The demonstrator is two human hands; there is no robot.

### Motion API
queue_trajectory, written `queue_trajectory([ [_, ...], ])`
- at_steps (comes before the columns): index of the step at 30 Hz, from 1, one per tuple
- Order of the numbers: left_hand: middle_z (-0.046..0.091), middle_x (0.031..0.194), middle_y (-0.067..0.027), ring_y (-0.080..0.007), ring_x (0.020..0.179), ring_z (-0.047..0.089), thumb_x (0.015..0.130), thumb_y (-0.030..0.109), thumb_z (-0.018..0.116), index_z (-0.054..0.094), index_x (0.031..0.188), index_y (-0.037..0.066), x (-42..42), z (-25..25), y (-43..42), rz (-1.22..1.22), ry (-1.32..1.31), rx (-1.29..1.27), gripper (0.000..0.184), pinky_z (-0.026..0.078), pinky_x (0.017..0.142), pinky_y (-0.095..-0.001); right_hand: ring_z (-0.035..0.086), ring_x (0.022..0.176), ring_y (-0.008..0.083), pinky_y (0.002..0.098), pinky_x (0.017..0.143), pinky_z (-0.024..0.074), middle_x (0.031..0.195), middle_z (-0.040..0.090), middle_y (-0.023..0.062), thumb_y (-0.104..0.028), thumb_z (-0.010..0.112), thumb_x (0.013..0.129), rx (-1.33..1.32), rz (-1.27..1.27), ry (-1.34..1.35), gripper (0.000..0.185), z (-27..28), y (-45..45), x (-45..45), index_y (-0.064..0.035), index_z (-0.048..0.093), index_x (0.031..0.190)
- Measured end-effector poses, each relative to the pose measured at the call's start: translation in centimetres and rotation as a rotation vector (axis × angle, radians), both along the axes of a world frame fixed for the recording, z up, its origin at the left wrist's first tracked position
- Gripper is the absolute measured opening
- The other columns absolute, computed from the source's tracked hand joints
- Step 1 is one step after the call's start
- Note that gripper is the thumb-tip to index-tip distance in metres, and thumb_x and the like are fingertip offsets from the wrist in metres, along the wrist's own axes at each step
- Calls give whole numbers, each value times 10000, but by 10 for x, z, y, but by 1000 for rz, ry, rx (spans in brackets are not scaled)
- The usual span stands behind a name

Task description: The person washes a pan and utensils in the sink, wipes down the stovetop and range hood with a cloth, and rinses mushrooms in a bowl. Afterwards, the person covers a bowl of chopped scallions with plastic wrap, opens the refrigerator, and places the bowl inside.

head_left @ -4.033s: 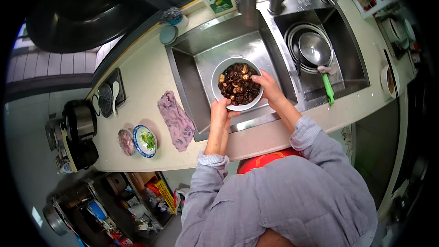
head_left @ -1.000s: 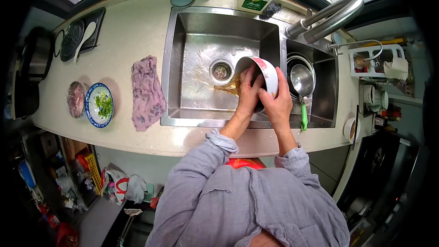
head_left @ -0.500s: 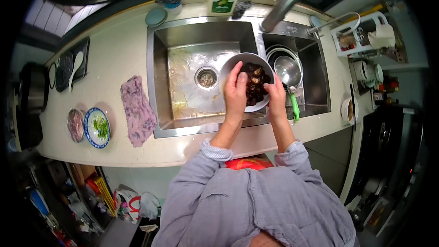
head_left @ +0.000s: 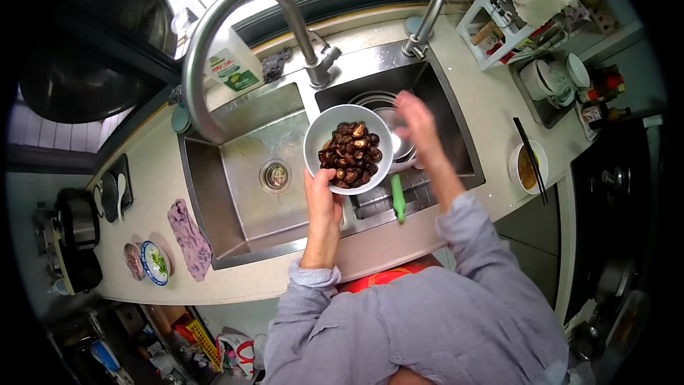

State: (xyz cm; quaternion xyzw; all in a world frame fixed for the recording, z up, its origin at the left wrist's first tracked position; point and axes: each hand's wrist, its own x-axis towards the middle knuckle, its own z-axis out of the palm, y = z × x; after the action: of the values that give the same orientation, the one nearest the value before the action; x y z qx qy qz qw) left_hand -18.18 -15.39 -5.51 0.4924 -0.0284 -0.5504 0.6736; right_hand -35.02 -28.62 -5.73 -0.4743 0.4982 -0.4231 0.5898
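My left hand (head_left: 324,203) grips the near rim of a white bowl (head_left: 313,135), its thumb over the edge. The bowl is tilted slightly toward me above the sink divider. Inside lie dark brown, wet-looking mushrooms (head_left: 350,155), several with paler undersides. My right hand (head_left: 419,125), blurred by motion, is apart from the bowl over the right basin. Its fingers look stretched out with nothing visible in them. Beneath it sit nested metal bowls (head_left: 402,144), partly hidden by the white bowl. A green handle (head_left: 397,199) sticks out over the sink's front edge.
The left basin (head_left: 246,203) has a drain strainer (head_left: 275,176). A curved faucet (head_left: 214,36) arches over it. To the left lie a purple cloth (head_left: 189,239) and a blue-rimmed bowl (head_left: 155,264) of chopped greens. Chopsticks (head_left: 531,160) rest across a bowl (head_left: 519,171) at right.
My right hand has left the bowl and moved up and away. My left hand still holds the bowl, now tilted toward me. The camera view has turned.
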Motion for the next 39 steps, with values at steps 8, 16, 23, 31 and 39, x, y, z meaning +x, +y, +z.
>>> queue_trajectory([
  [8, 537, 999, -148, -237, 794, 617, 687, 8, 434, 406, 1147, 20, -44, 4, -64, -34, -184, 36, 461, 573, 578, -337, 504, 1089, 331, 382, 916, 386, 1136, 554, 202, -237, 497, 844, -341, 47, 715, 447, -25, -160, -50, -1, 454, 1222],
  [16, 542, 986, -170, -267, 813, 622, 735, -31, 423, 410, 1146, -15, -53, -7, -113, -138, -224, 37, 412, 580, 614, -382, 362, 1219, 305, 419, 925, 383, 1198, 537, 75, -236, 526, 852, -864, 147, 920, 291, -46, -132, -49, -94, 574, 1100],
  [23, 528, 1059, -155, -243, 868, 607, 809, 26, 468, 399, 1191, 16, -56, -14, -124, -295, -353, 100, 388, 569, 634, -338, 588, 915, 153, 265, 611, 537, 1123, 520, 80, -367, 524, 860, 281, 127, -292, 530, -28, -36, -53, -82, 370, 1279],
  [31, 442, 1232, -205, -400, 1187, 389, 713, 71, 638, 453, 1246, 93, -68, 13, -117, -728, -1922, -295, 564, 352, 977, -412, 542, 986, 162, 282, 645, 530, 1148, 511, 87, -175, 508, 790, 287, -119, -369, 537, -42, -11, -47, -90, 382, 1306],
  [39, 526, 1023, -160, -347, 895, 544, 628, -10, 594, 613, 937, 116, -82, -15, -153, -836, -1917, -212, 334, 476, 751, -410, 551, 923, 173, 278, 645, 501, 1099, 546, 104, -149, 508, 716, 216, -151, -312, 584, -60, -3, -35, -58, 406, 1285],
])
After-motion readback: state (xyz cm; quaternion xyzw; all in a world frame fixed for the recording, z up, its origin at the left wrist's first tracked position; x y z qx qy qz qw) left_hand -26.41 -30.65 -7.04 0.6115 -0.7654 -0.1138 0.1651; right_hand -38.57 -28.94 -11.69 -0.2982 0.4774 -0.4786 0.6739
